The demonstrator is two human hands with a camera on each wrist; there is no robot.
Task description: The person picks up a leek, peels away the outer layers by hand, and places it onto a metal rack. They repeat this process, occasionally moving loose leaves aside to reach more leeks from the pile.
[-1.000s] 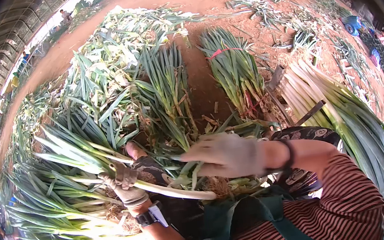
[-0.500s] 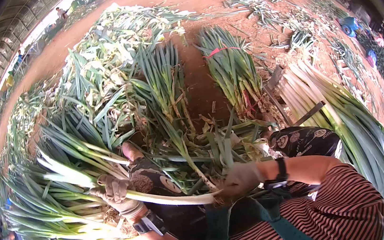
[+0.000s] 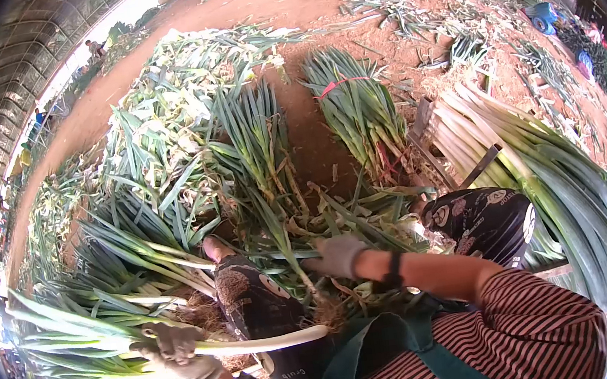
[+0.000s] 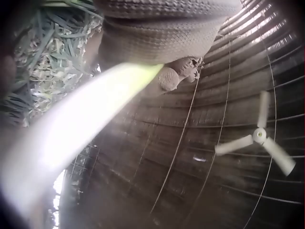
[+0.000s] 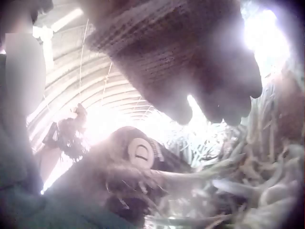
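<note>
One pale-ended leek (image 3: pixel 269 342) crosses above the left thigh, gripped in the gloved left hand (image 3: pixel 180 360), fingers curled round its stem; leaves trail left. Gloved right hand (image 3: pixel 338 256): fingers extended, thumb apart, just above loose leaves (image 3: pixel 368 219) between the legs. Rooted leek (image 3: pixel 293 263) lies near it. Loose leeks (image 3: pixel 88 352) cover the ground's (image 3: pixel 308 136) near left; red-tied bundle (image 3: pixel 354 107) ahead.

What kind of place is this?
Probably a big farm shed or greenhouse for getting vegetables ready. It has a curved, ribbed roof, a reddish dirt floor and lots of long green onions or leeks.
</note>
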